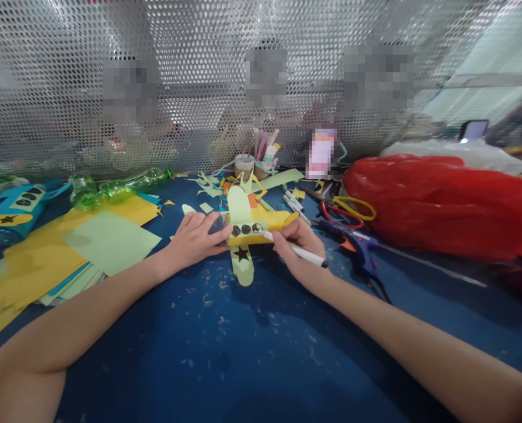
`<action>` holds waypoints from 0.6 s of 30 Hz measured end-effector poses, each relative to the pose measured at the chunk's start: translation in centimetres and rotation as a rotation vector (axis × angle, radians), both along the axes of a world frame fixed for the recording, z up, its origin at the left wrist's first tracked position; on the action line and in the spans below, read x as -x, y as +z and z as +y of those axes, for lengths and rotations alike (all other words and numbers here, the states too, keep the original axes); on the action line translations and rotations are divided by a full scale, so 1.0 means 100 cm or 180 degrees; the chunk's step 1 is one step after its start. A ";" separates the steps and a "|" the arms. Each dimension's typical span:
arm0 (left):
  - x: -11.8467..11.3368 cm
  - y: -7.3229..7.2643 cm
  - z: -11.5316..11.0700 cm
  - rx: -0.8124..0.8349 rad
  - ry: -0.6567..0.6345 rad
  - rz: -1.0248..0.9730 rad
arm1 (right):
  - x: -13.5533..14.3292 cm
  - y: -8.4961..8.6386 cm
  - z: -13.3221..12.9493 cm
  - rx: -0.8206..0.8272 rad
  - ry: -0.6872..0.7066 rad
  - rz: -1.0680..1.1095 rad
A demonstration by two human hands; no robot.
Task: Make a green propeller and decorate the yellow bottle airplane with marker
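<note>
A yellow toy plane (pixel 265 237) with pale green wings lies on the blue table in front of me. Its side bears a pale strip with black round windows, and the nearer wing has a black star (pixel 241 253). My left hand (pixel 200 236) is wrapped round the clear bottle end of the plane at its left. In my right hand (pixel 304 249) is a white marker (pixel 303 253) with a black end; its tip is at the rightmost window. The fingers of that hand also rest near the plane's right end.
Yellow and green paper (pixel 113 239) and green bottles (pixel 84 192) are at the left, beside a blue toy plane (pixel 23 200). Scissors (pixel 344 212), a glue gun (pixel 360 247) and a red bag (pixel 437 205) sit at the right. A metal mesh (pixel 199 88) stands behind.
</note>
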State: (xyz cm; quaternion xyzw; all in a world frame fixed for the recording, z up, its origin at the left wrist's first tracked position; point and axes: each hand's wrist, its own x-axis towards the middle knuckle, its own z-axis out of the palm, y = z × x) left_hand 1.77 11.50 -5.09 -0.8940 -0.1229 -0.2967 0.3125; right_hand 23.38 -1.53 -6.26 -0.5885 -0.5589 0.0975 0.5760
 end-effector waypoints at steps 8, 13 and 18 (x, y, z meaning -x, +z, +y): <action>0.000 -0.001 0.000 0.0068 0.0032 0.0029 | 0.003 0.009 -0.001 0.0127 0.0005 -0.0043; 0.000 0.001 -0.001 -0.0037 0.0002 -0.0020 | 0.003 0.010 -0.001 0.0180 0.0029 -0.0114; 0.000 0.001 -0.001 -0.0030 -0.0011 -0.0026 | 0.002 0.010 -0.001 0.0181 0.0022 -0.0123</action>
